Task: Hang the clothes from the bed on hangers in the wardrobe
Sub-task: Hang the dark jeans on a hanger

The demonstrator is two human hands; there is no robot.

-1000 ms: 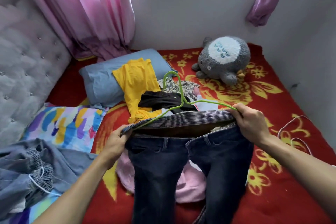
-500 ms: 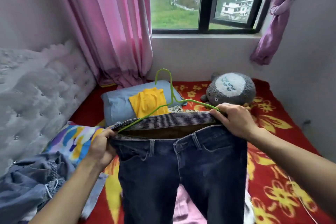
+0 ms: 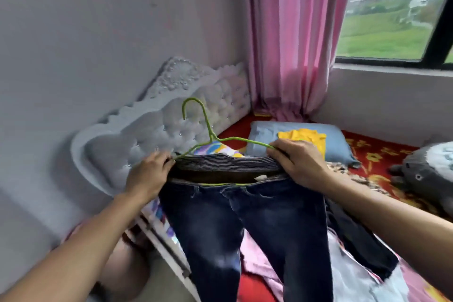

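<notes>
Nearest the camera, the legs of a pair of dark blue jeans (image 3: 245, 228) hang down in front of the person, clear of the bed (image 3: 382, 152). Under and behind them on the bed lie a pink garment (image 3: 255, 260), a pale one (image 3: 355, 284) and a dark one (image 3: 360, 240).

The jeans are held up by the waistband, which gapes open and shows a striped lining. The left hand (image 3: 149, 174) grips the waistband's left end, fingers curled round the fabric where the left tip of a green wire hanger (image 3: 210, 140) meets it. The right hand (image 3: 296, 164) grips the right end, fingers closed over both fabric and the hanger's right arm. The hanger's lower bar shows as a green line inside the waistband. Its hook stands upright above the jeans.

Beyond the hands, a multicoloured pillow (image 3: 218, 148) lies just behind the waistband. A blue pillow (image 3: 267, 135) lies further back with a yellow garment (image 3: 306, 136) on it. A grey plush toy (image 3: 426, 174) sits at the right edge on the red flowered blanket.

A grey tufted headboard (image 3: 171, 125) stands against the left wall. A pink curtain (image 3: 294, 44) hangs in the corner beside the window (image 3: 392, 19).
</notes>
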